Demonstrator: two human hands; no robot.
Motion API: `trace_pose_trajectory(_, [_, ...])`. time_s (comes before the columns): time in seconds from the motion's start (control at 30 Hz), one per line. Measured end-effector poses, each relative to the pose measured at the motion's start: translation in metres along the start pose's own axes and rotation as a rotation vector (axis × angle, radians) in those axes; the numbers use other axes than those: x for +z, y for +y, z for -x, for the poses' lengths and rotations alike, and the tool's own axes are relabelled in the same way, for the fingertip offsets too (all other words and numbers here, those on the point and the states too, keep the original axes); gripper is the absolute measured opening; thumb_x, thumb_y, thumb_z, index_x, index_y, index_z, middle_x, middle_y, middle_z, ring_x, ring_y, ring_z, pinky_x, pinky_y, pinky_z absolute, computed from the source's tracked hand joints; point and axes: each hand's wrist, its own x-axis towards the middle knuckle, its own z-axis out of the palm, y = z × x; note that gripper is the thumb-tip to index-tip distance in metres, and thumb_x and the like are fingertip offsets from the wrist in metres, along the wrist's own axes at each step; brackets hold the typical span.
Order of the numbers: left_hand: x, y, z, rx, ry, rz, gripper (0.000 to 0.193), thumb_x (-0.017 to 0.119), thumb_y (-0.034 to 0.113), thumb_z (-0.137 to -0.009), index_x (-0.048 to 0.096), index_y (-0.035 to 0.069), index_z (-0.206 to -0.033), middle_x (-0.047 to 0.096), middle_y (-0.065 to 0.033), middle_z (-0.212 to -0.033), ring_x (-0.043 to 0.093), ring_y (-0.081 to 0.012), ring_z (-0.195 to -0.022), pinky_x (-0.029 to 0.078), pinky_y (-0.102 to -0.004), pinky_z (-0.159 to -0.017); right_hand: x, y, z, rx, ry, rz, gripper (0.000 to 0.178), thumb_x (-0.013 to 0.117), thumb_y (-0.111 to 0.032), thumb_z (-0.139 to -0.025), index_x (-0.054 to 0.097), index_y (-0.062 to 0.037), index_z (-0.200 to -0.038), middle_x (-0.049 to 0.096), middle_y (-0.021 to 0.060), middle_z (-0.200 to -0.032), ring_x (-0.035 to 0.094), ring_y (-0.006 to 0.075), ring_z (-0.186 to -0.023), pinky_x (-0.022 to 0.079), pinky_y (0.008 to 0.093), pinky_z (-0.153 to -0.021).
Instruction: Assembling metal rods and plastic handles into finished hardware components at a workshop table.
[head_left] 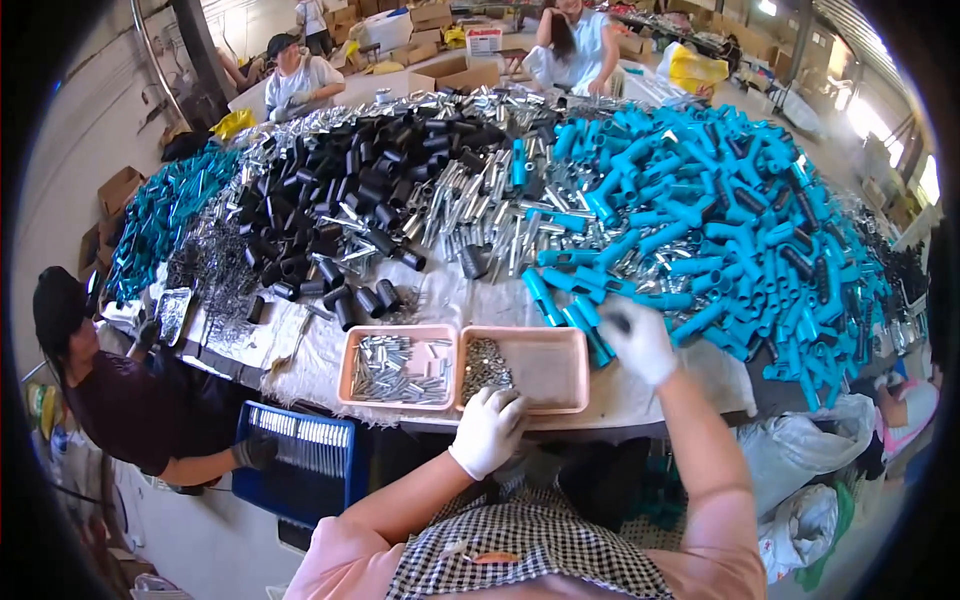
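My left hand (490, 432), in a white glove with greyed fingertips, rests at the near edge of a pink tray (588, 372). Its fingers are curled together by the small metal fittings (484, 362) in that tray's left part; whatever they hold is hidden. My right hand (640, 345), also white-gloved, reaches to the right of the tray. It is over several teal plastic tubes (575, 318) at the edge of the heap, its fingers bent and a little blurred. A second pink tray (346, 372) on the left contains short silver pins (395, 370).
A big heap of teal branched tubes (740, 220) covers the right side. Black sleeves (340, 180) and silver rods (480, 205) lie in the middle. At left, a person (120, 390) handles a blue crate (350, 465) of metal rods. Two people sit beyond the table.
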Motion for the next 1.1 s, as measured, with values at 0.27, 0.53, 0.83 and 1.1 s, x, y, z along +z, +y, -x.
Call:
trace_pose_trajectory(0.27, [-0.083,-0.063,-0.087,-0.108,-0.134,-0.03,0.027,0.067,0.02,-0.079,0.065,0.004,-0.1,0.062,-0.018,-0.092,0.06,-0.0363,-0.083,0.049,-0.0455,-0.073,0.114,0.005,-0.208,0.425,-0.298,0.429,0.048,0.059,-0.051,-0.082,0.071,-0.0081,-0.101,0.068,0.0167,-0.106,0.066,0.0343,-0.097,0.052,0.045,-0.083])
trace_pose_trajectory(0.53, [-0.012,-0.205,-0.238,-0.321,-0.197,-0.313,0.043,0.065,0.035,-0.08,0.058,0.003,-0.108,0.067,-0.021,-0.089,0.065,-0.0363,-0.089,0.052,-0.0451,-0.079,0.156,0.032,-0.231,0.408,-0.271,0.277,0.042,0.05,-0.039,-0.087,0.07,-0.0037,-0.1,0.064,0.0251,-0.107,0.062,0.0403,-0.099,0.05,0.0464,-0.086])
trace_pose_trajectory(0.83, [0.055,-0.228,-0.317,-0.648,-0.372,-0.279,0.026,0.058,0.017,-0.084,0.071,0.007,-0.104,0.067,-0.0206,-0.11,0.066,-0.0306,-0.104,0.052,-0.0405,-0.088,0.064,-0.001,-0.153,0.346,0.347,-0.87,0.018,0.055,-0.019,-0.093,0.058,-0.0014,-0.094,0.065,0.0106,-0.085,0.065,0.0247,-0.082,0.051,0.0364,-0.073])
trace_pose_trajectory(1.1, [0.01,-0.227,-0.266,-0.584,-0.258,-0.01,0.051,0.056,0.041,-0.083,0.062,0.001,-0.113,0.063,-0.0241,-0.115,0.062,-0.0381,-0.105,0.048,-0.0435,-0.092,0.084,-0.036,-0.039,0.627,0.032,-1.418,0.021,0.06,-0.029,-0.091,0.055,-0.0108,-0.101,0.061,0.0095,-0.084,0.061,0.0245,-0.072,0.052,0.045,-0.068])
